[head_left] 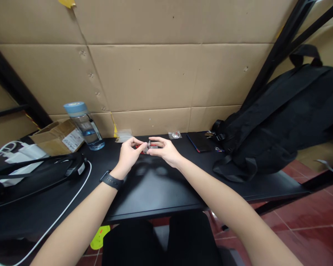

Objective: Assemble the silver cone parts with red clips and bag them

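My left hand (129,154), with a dark band on its wrist, is closed, thumb and forefinger at one side of a small round dark disc (149,144) with a shiny edge. My right hand (166,150) grips the same disc from the other side with thumb and fingers. The disc is held nearly edge-on above the black table (152,195), too small to tell its kind. Something red (139,149) shows just behind the left fingers, mostly hidden. A small clear plastic packet (174,135) lies beyond my right hand.
A water bottle (86,127) and an opened cardboard box (58,136) stand left, near white chargers (24,157) with a cable and a black bag (50,171). Right are a dark flat notebook-like thing (199,142), keys (209,134) and a black backpack (280,118). Cardboard wall behind.
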Motion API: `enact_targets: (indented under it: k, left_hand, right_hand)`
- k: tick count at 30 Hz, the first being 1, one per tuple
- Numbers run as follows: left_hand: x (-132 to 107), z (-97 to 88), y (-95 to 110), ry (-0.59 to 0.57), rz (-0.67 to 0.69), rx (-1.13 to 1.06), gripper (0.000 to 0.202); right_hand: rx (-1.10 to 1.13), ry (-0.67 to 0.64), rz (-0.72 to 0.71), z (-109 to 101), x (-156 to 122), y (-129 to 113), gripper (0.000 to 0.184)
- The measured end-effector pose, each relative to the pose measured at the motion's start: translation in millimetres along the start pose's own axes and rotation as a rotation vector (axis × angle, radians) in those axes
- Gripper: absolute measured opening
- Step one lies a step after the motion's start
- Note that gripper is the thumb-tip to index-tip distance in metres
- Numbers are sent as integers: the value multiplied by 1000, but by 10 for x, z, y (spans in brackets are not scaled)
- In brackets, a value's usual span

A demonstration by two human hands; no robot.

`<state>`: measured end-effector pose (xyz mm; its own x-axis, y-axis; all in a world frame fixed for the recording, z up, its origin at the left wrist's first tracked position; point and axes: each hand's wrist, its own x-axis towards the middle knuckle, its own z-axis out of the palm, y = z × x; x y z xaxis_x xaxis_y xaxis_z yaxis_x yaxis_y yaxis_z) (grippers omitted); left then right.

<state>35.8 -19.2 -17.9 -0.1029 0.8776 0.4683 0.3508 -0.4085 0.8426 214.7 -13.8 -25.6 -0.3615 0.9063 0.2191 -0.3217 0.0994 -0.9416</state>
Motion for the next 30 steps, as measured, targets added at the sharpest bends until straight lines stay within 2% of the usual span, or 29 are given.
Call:
enact_targets:
  k: [3, 6, 7, 8, 11, 12, 13, 15, 18, 20, 22, 23, 24, 25, 30]
  left_hand:
    - [1, -19, 24, -13, 48, 56, 26]
    - [7, -82, 58, -25, 150, 270, 26]
    - [10, -115, 63, -83, 189, 365, 26]
    - [12, -151, 62, -187, 227, 455, 25]
    - [10, -247, 0, -620, 286, 646, 24]
    - [7, -263, -35, -702, 276, 692, 29]
    - [3, -269, -72, -736, 258, 736, 36]
    - [-3, -248, -137, -731, 227, 808, 49]
    - [-13, -167, -177, -726, 223, 855, 53]
    - [-25, -109, -168, -729, 237, 851, 48]
    - [-46, -65, -142, -721, 277, 835, 38]
    - [-60, -50, -128, -716, 300, 828, 34]
    - [-75, -38, -116, -715, 321, 821, 31]
    - [-89, -30, -106, -720, 333, 813, 30]
    - [-129, -34, -78, -816, 294, 748, 28]
  right_hand:
    - [-34, 14, -1, 7, 3, -2, 66]
    - [-95, 66, 1, -61, 42, -17, 62]
    - [-138, 93, -15, -102, 60, -27, 61]
    - [-190, 125, -39, -150, 79, -39, 60]
    - [-337, 203, -102, -292, 131, -90, 55]
    - [-359, 212, -110, -328, 144, -108, 54]
    - [-366, 211, -109, -357, 153, -127, 53]
    - [-368, 190, -101, -396, 160, -169, 54]
    - [-443, 90, -110, -445, 126, -254, 53]
    - [-556, -127, -67, -485, 77, -321, 50]
    - [-685, -440, 48, -519, 28, -376, 46]
    - [-748, -547, 96, -530, 11, -392, 45]
    - [-808, -597, 122, -537, 0, -399, 43]
    - [-862, -590, 121, -541, -4, -399, 42]
    - [-1129, -373, -7, -598, 25, -397, 36]
